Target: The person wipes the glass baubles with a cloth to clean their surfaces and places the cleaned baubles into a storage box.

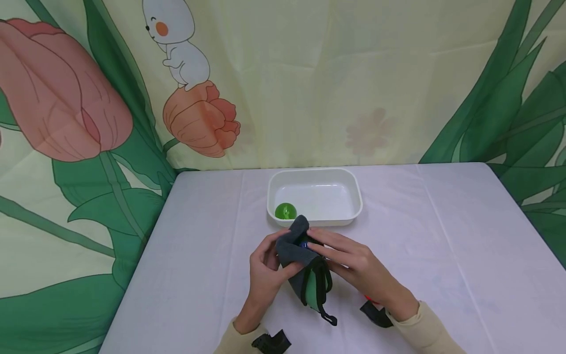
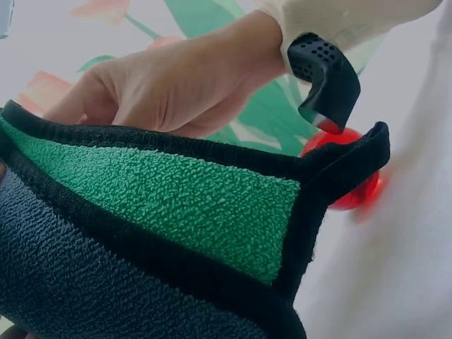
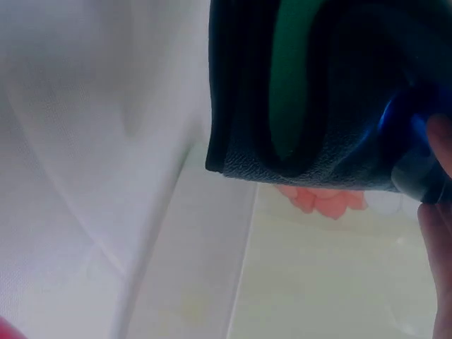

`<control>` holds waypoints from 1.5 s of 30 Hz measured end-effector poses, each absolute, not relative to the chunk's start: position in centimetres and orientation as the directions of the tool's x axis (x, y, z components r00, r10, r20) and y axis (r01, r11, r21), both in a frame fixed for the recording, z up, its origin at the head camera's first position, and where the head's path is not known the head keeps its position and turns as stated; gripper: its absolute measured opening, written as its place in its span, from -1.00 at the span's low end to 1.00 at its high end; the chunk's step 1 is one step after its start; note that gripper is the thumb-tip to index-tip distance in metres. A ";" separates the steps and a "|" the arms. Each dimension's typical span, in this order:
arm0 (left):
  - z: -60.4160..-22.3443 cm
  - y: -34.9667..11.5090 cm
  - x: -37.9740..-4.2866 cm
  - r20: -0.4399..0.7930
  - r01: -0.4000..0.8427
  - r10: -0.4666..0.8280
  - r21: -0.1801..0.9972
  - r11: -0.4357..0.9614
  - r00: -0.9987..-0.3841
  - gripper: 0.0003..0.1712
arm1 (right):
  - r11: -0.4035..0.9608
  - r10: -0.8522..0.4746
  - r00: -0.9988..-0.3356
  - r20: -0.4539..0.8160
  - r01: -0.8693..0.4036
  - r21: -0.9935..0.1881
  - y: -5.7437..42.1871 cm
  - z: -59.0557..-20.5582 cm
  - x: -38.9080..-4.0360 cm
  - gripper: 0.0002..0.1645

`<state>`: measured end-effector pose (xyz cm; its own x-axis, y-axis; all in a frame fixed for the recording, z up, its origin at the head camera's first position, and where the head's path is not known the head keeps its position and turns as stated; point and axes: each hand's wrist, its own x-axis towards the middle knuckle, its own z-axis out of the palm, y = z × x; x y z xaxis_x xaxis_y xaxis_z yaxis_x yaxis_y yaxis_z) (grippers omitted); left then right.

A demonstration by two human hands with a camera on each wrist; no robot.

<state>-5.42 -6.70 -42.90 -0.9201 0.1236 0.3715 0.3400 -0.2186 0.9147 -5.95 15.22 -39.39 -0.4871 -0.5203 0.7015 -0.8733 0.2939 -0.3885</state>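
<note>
A folded cloth point(image 1: 294, 253), dark grey outside and green inside with black edging and a loop, is between the two hands above the table. My left hand point(image 1: 265, 275) grips its left side, thumb in front and fingers behind. My right hand point(image 1: 353, 260) is at the cloth's right side, its fingers on a glossy blue ball point(image 1: 303, 244) tucked in the fold. In the right wrist view, a finger and the thumb pinch the blue ball point(image 3: 404, 120), which has a clear part; the cloth hides most of it. The cloth's green lining point(image 2: 169, 194) shows in the left wrist view.
A white tray point(image 1: 349, 216) stands behind the hands with a green ball point(image 1: 285, 211) in its near left corner. A red ball point(image 2: 364, 191) lies on the white tablecloth point(image 1: 433, 255), partly hidden by the right wrist in the head view. A printed curtain point(image 1: 309, 88) hangs behind the table.
</note>
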 end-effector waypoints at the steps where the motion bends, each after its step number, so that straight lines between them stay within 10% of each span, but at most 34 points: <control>1: -42.9 -6.7 -5.4 0.372 0.340 0.124 0.915 -0.217 -0.920 -0.35 | 0.297 -0.521 -0.491 0.698 -0.871 -0.391 15.2 -39.4 -5.9 -0.52; 10: -43.0 -6.8 -5.3 0.475 0.450 0.144 0.876 -0.175 -0.868 -0.32 | 0.315 -0.444 -0.768 0.462 -0.616 -0.722 15.1 -39.2 -5.3 -0.15; 34: -42.8 -6.6 -5.2 0.356 0.325 0.108 0.917 -0.231 -0.928 -0.30 | 0.352 -0.506 -0.639 0.579 -0.766 -0.538 15.0 -39.8 -5.5 0.00; 45: -42.9 -6.5 -5.4 0.347 0.321 0.102 0.923 -0.211 -0.932 -0.31 | 0.284 -0.401 -0.813 0.421 -0.548 -0.787 14.5 -39.3 -5.3 -0.13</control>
